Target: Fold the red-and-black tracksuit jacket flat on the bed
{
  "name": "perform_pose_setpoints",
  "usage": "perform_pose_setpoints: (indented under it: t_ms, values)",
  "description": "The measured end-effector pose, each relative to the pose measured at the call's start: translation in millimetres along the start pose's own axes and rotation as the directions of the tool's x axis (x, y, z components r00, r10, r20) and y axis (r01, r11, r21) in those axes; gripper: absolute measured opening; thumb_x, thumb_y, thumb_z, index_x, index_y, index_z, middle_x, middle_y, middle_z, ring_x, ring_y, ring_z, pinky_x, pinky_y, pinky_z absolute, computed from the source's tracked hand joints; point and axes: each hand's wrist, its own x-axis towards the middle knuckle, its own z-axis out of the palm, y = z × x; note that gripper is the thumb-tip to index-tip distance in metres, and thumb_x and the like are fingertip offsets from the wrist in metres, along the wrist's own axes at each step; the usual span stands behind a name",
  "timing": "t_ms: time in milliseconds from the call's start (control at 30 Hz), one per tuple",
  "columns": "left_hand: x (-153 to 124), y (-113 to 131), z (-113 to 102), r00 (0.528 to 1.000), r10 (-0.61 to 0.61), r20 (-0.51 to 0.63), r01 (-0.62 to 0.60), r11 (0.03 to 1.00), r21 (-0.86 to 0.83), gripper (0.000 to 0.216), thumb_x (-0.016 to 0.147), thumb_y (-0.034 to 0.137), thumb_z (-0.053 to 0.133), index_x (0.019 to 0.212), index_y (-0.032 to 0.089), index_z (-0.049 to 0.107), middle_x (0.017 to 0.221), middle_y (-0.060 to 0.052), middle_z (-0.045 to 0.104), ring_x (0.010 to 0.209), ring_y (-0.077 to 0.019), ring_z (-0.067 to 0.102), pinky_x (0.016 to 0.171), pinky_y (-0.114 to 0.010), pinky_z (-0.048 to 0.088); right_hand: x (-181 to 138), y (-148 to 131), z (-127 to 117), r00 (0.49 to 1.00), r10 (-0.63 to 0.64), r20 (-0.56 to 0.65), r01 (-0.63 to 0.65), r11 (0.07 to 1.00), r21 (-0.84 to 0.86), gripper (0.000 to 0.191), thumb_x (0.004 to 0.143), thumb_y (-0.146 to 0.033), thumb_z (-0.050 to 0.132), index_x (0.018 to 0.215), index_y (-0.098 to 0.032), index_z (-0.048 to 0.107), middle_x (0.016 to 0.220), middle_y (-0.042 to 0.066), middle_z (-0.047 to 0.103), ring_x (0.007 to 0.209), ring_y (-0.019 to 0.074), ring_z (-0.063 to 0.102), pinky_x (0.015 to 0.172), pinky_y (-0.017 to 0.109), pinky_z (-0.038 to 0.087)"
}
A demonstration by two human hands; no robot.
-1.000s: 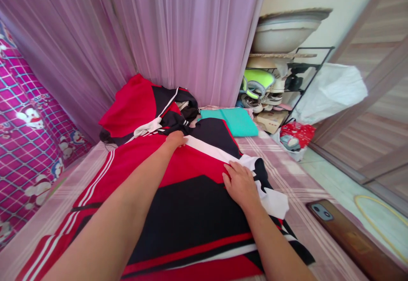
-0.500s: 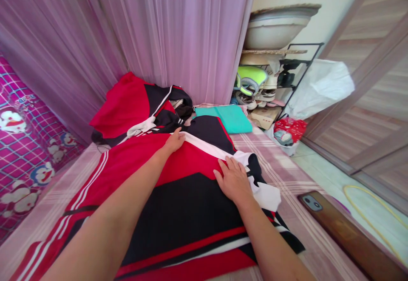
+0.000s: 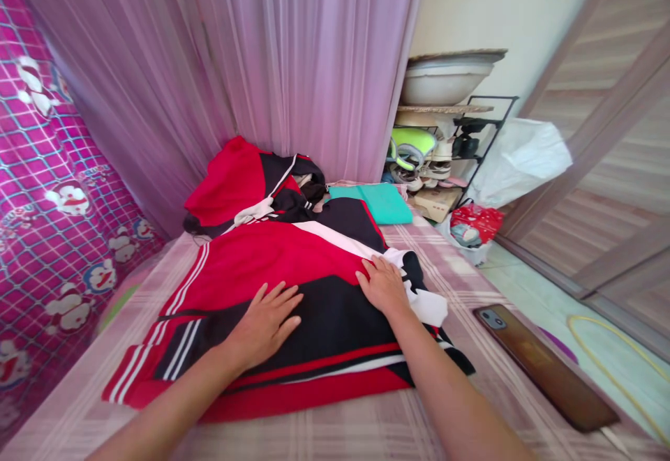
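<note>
Pink patterned cloth (image 3: pixel 68 196) fills the left edge of the frame, and beside it a lilac curtain (image 3: pixel 314 63) takes up the upper left and upper middle. Under the curtain, left of centre, sits a heaped red-and-dark bundle (image 3: pixel 230 182). It meets the far edge of the garment (image 3: pixel 324 307) under my palms, and I can't tell exactly where one ends and the other begins. That garment, red, black and white, lies spread over the middle and lower middle, on a checked sheet (image 3: pixel 293 440), with its striped parts at lower left. My left hand (image 3: pixel 266 328) rests palm down on the black panel, fingers fanned, gripping nothing. I'd judge that broad, light pressure works best here, since digging in with the fingertips could ruck the fabric. Farther back, above centre, is a folded turquoise cloth (image 3: pixel 384 203). My right hand (image 3: pixel 384 285) lies flat where the red, black and white meet, fingers slightly apart, pinching no fabric; it seems well placed to anchor that side. Just right of it, the white and dark edge is crumpled and probably needs separate straightening. A phone (image 3: pixel 544 363) lies at lower right, clear of the garment.
</note>
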Motion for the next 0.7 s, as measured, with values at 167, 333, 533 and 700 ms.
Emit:
perform_pose_setpoints:
  t_ms: [167, 333, 533, 700]
  values:
    - [-41, 9, 9, 0.985, -0.171, 0.034, 0.169, 0.983, 0.071, 0.054, 0.099, 0.053, 0.031, 0.147, 0.031, 0.044, 0.155, -0.007, 0.042, 0.146, -0.0303, 0.031, 0.118, -0.063, 0.019, -5, -17, -26, 1.0, -0.007, 0.01, 0.006, 0.994, 0.108, 0.045, 0.098, -0.031, 0.037, 0.137, -0.016, 0.057, 0.142, 0.014, 0.056, 0.133, 0.0266, 0.048, 0.111, 0.044, 0.031]
    - [-39, 16, 10, 0.97, -0.24, 0.05, 0.232, 0.964, 0.129, 0.055, 0.099, 0.051, 0.032, 0.149, 0.03, 0.041, 0.16, -0.006, 0.033, 0.148, -0.0303, 0.027, 0.117, -0.061, 0.021, -41, -75, -48, 0.974, -0.226, 0.018, 0.214, 0.944, 0.252, 0.052, 0.101, -0.041, 0.03, 0.149, -0.025, 0.042, 0.154, 0.008, 0.043, 0.143, 0.0222, 0.036, 0.117, 0.047, 0.024]
    - [-39, 17, 9, 0.96, -0.279, 0.036, 0.271, 0.951, 0.152, 0.057, 0.098, 0.052, 0.031, 0.149, 0.03, 0.041, 0.159, -0.005, 0.035, 0.147, -0.0288, 0.029, 0.117, -0.057, 0.022, -83, -59, -42, 0.946, -0.169, 0.277, 0.135, 0.981, 0.137, 0.06, 0.1, -0.053, 0.026, 0.152, -0.025, 0.038, 0.162, 0.009, 0.028, 0.149, 0.0243, 0.024, 0.119, 0.051, 0.017]
    - [-56, 9, 9, 0.945, -0.315, -0.083, 0.326, 0.922, 0.209, 0.056, 0.097, 0.05, 0.031, 0.147, 0.027, 0.046, 0.156, -0.008, 0.041, 0.144, -0.03, 0.035, 0.115, -0.058, 0.025, -110, 5, -51, 0.953, -0.024, 0.302, 0.027, 1.0, -0.006, 0.058, 0.101, -0.046, 0.021, 0.154, -0.024, 0.033, 0.163, 0.007, 0.026, 0.149, 0.0229, 0.022, 0.119, 0.052, 0.015]
